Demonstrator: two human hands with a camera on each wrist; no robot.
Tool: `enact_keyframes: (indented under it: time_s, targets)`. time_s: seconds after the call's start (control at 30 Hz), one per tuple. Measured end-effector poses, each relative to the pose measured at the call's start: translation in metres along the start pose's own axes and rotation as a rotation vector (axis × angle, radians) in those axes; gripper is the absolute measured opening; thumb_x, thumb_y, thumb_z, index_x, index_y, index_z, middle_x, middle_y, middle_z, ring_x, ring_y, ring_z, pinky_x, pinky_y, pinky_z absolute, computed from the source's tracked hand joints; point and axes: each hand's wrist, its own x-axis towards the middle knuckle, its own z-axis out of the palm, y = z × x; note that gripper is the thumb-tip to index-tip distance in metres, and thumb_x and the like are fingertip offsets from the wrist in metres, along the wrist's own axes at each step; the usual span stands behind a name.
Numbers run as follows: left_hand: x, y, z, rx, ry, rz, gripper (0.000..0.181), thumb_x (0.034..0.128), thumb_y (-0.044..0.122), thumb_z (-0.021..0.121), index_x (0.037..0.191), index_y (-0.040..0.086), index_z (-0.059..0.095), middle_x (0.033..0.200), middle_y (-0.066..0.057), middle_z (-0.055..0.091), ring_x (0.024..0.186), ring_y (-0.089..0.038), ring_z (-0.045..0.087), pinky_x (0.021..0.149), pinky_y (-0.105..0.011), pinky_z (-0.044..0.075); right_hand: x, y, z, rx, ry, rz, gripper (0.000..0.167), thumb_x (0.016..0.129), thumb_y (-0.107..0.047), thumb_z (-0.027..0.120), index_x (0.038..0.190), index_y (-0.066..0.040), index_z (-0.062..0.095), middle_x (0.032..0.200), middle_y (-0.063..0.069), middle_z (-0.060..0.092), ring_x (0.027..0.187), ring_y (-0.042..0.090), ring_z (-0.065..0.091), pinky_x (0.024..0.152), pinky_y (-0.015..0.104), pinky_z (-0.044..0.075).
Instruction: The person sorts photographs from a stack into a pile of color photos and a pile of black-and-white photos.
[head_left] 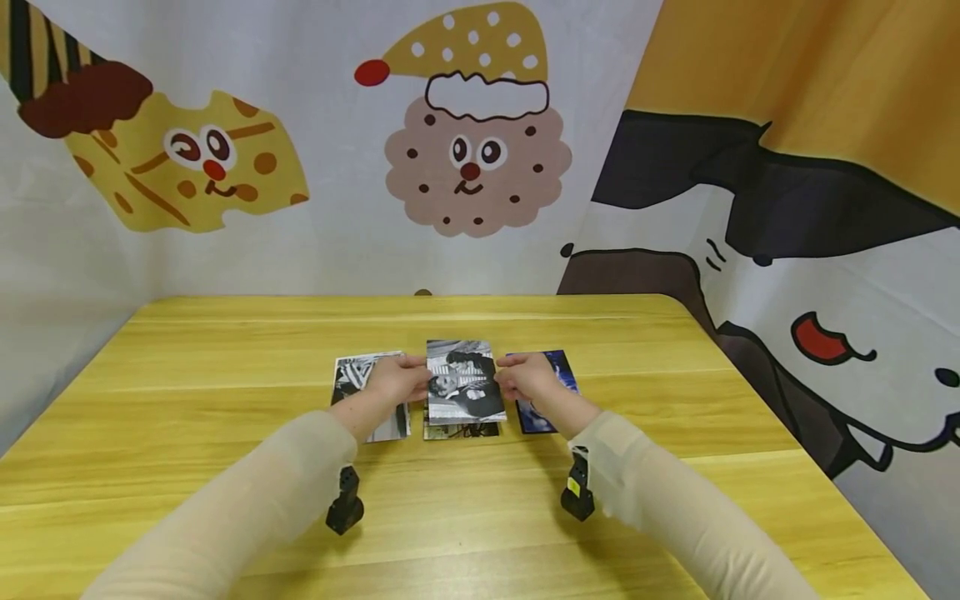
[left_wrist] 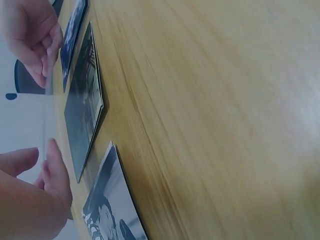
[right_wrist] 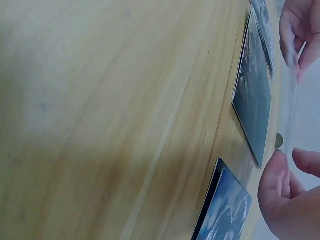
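A black-and-white photo card (head_left: pixel 463 387) is raised above the table between my two hands, tilted toward the head camera. My left hand (head_left: pixel 392 382) grips its left edge, and my right hand (head_left: pixel 528 377) grips the opposite edge. In both wrist views the card shows nearly edge-on as a pale strip. Below it lies a middle stack of cards (left_wrist: pixel 85 107), mostly covered in the head view. Under my left forearm lie black-and-white cards (head_left: pixel 390 427). By my right hand are dark blue cards (right_wrist: pixel 227 207), the top one bearing a pale heart-like shape.
The three groups of cards lie in a row on a yellow wood-grain table (head_left: pixel 465 517). Behind the table hangs a white curtain (head_left: pixel 330 258) with cartoon figures. A small black device (head_left: pixel 345 500) sits at my left wrist, another black device (head_left: pixel 577 487) at my right.
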Motion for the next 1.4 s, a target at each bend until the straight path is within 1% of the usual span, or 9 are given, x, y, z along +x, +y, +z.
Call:
enact_keyframes:
  time_s: [0.17,0.5,0.8,0.9,1.0,1.1,1.17,1.3,1.4]
  targets:
    - [-0.002,0.001,0.000,-0.023,-0.017,0.016,0.043,0.0945,0.004,0.048,0.137,-0.002,0.043,0.133,-0.024,0.049,0.113,-0.034,0.055,0.083,-0.027,0.057,0.000,0.000,0.000,0.000,0.012,-0.004,0.039,0.088,0.002,0.057,0.127,0.001,0.054,0.068,0.002,0.046,0.052,0.012,0.033,0.048,0.023,0.032]
    - [-0.002,0.001,-0.003,-0.015,0.007,-0.003,0.044,0.0931,0.002,0.049,0.136,-0.001,0.044,0.129,-0.024,0.051,0.081,-0.014,0.058,0.074,-0.023,0.058,-0.002,-0.002,0.002,0.041,-0.018,0.016,0.042,0.088,0.002,0.057,0.130,-0.006,0.054,0.059,0.002,0.043,0.052,0.014,0.037,0.049,0.024,0.038]
    - [-0.004,0.001,-0.011,-0.005,0.007,0.020,0.045,0.0922,0.001,0.048,0.136,-0.002,0.043,0.116,-0.022,0.055,0.069,-0.009,0.050,0.069,-0.021,0.056,-0.003,-0.009,0.010,0.022,-0.008,0.006,0.041,0.087,0.003,0.058,0.128,-0.002,0.055,0.058,0.000,0.044,0.052,0.011,0.041,0.051,0.021,0.046]
    - [-0.005,0.000,-0.015,-0.001,-0.004,0.027,0.046,0.0923,0.001,0.047,0.137,-0.003,0.042,0.116,-0.020,0.054,0.072,-0.011,0.051,0.069,-0.021,0.056,-0.004,-0.011,0.013,0.014,0.002,0.008,0.042,0.086,0.004,0.059,0.127,-0.002,0.056,0.059,-0.001,0.048,0.052,0.010,0.045,0.051,0.020,0.049]
    - [-0.006,0.000,-0.019,0.000,-0.017,0.033,0.046,0.0926,0.001,0.047,0.138,-0.005,0.040,0.125,-0.026,0.050,0.090,-0.022,0.059,0.073,-0.022,0.057,-0.004,-0.014,0.017,0.001,0.013,0.012,0.041,0.085,0.004,0.060,0.125,-0.003,0.058,0.060,0.000,0.052,0.053,0.010,0.050,0.054,0.022,0.052]
    - [-0.008,0.000,-0.023,0.004,-0.020,0.028,0.046,0.0930,0.001,0.047,0.138,-0.005,0.039,0.131,-0.028,0.047,0.107,-0.031,0.057,0.078,-0.024,0.058,-0.004,-0.015,0.020,-0.008,0.007,0.009,0.039,0.085,0.003,0.061,0.124,-0.003,0.059,0.065,0.001,0.054,0.057,0.012,0.052,0.059,0.025,0.055]
    - [-0.009,0.000,-0.026,0.015,-0.017,0.024,0.046,0.0930,0.001,0.047,0.138,-0.005,0.040,0.130,-0.028,0.048,0.104,-0.030,0.058,0.078,-0.024,0.058,-0.004,-0.016,0.023,-0.008,-0.002,-0.001,0.038,0.086,0.002,0.060,0.123,-0.003,0.059,0.068,0.002,0.055,0.060,0.013,0.052,0.061,0.026,0.055]
    - [-0.010,0.001,-0.031,0.042,0.007,0.013,0.046,0.0905,-0.001,0.047,0.136,-0.004,0.042,0.123,-0.025,0.051,0.085,-0.017,0.058,0.073,-0.022,0.058,-0.004,-0.016,0.027,-0.005,-0.013,-0.019,0.036,0.087,0.003,0.059,0.122,-0.002,0.060,0.075,0.003,0.057,0.060,0.012,0.052,0.060,0.027,0.056]
    - [-0.011,0.000,-0.034,0.059,0.017,0.009,0.047,0.0893,-0.001,0.048,0.136,-0.004,0.042,0.123,-0.025,0.050,0.083,-0.015,0.059,0.070,-0.021,0.058,-0.004,-0.017,0.031,-0.004,-0.008,-0.025,0.035,0.086,0.004,0.058,0.120,-0.001,0.061,0.080,0.006,0.058,0.059,0.011,0.051,0.058,0.025,0.055]
